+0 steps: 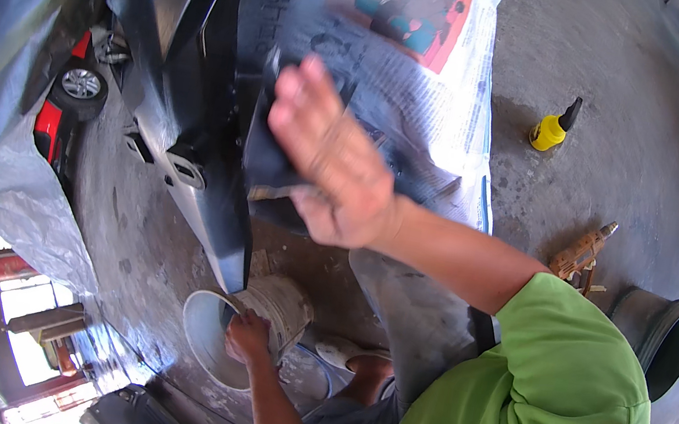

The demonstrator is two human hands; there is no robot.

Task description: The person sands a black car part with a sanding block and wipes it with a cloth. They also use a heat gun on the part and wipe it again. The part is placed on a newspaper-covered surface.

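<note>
My right hand (335,158) is raised in the middle of the head view, fingers stretched out and blurred by motion. Just behind its fingers is a dark, flat, squarish piece (263,160) with a pale brown lower edge; whether the hand touches it I cannot tell. Lower down, my left hand (250,338) is closed at the rim of a tipped whitish bucket (282,305), its fingers partly hidden. Above the bucket, a long dark grey-black vehicle panel (201,190) slants down, its narrow tip close to the rim.
Printed newspaper (451,123) covers the surface beyond my right hand. On the concrete floor to the right are a yellow bottle (549,132) with a black nozzle, an orange-brown power tool (584,251) and a dark round container (652,341). Grey sheeting (29,207) hangs at left near a red vehicle part (48,129).
</note>
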